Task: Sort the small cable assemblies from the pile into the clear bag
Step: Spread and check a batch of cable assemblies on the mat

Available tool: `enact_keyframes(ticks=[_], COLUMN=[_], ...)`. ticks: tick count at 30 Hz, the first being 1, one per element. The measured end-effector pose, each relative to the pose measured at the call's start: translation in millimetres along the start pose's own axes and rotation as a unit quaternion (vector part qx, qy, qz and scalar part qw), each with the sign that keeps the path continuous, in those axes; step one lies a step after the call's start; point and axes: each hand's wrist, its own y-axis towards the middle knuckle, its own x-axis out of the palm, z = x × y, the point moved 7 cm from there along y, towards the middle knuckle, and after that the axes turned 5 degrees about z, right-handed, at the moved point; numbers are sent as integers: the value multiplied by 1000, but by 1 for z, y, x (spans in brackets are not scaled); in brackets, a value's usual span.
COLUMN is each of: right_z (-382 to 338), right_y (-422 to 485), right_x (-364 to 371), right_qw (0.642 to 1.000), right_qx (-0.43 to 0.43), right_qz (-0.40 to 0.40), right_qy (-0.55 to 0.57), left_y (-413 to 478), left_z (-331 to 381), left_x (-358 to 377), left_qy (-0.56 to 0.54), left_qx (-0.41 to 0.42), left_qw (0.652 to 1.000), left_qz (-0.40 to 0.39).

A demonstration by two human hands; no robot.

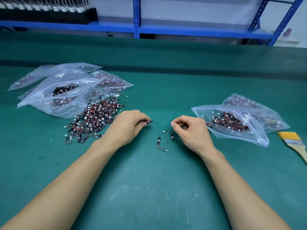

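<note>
Fingers [141, 120] of left hand [127, 127] pinch black cable assembly [149, 121]; right hand's [189, 131] curled, contents unclear.

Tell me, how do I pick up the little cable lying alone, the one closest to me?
Pinch its stiff black strip across the narrow sides, coming straight down from above. It lies flat on the green mat, and its thin wire would likely flop.
</note>
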Motion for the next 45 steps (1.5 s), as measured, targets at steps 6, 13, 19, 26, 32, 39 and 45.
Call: enact_keyframes(ticks=[6,13,19,26,32,39,45], right_z=[-45,-49,-40,-40,-46,-62,-61], right_y=[-15,-20,-17,-13,-20,-23,-21], right_x=[17,27,23,13,33,29,24], right_qw=[990,988,990,996,989,987,989], right_qx=[-129,-113,-45,-51,-108,-154,-145], right_qz=[-52,-57,-58,-26,-93,-51,-15], right_qy=[33,91,123,75,-45,-18,2], left_y=[-37,-48,-47,-46,-46,-46,-47], left_z=[2,3,-2,-16,-19,-9,-8], left_x=[3,8,5,-3,-4,4,7], left_qy=[-298,-385,-374,-332,-363,-414,-410], left_qx=[-160,-191,-182,-188,-195,-205,-196], left_qw=[941,903,909,923,909,886,891], left_qz=[2,-10,0,52,66,35,9])
